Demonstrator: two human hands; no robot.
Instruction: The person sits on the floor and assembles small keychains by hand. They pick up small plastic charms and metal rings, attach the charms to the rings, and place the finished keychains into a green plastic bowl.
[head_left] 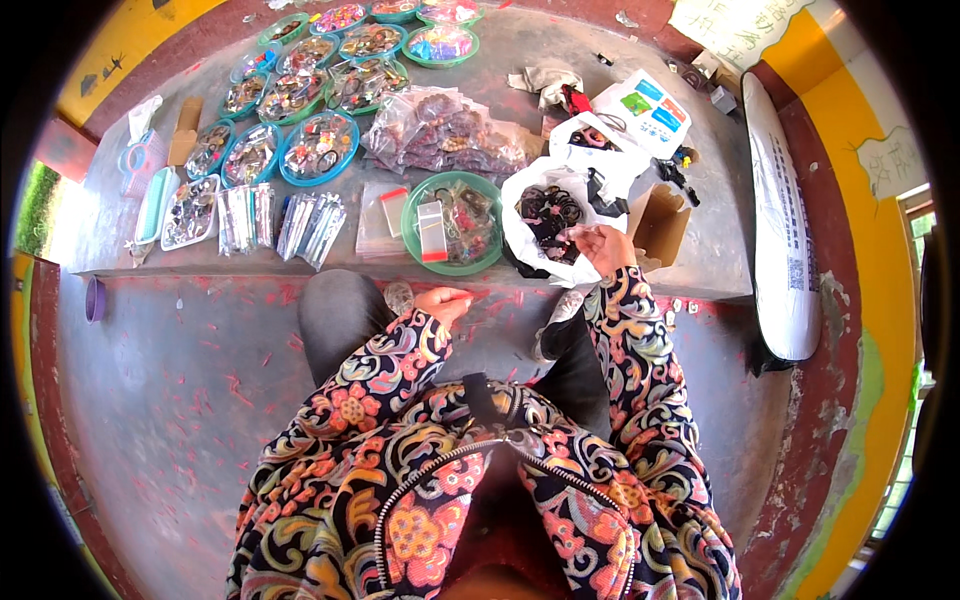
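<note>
My right hand is at the near right rim of a white plastic bag filled with black hair ties. Its fingers are bent together, and what they pinch is too small to name. Over my lap, in front of the ledge, my left hand is closed with its fingertips together; I cannot make out anything in it. Left of the bag is a green round basket holding small bagged accessories and a clear packet with a red edge.
Blue and green baskets of small goods cover the ledge's left. Clear bags are heaped behind the green basket. An open cardboard box stands right of the hair ties. A long white package leans at the right end.
</note>
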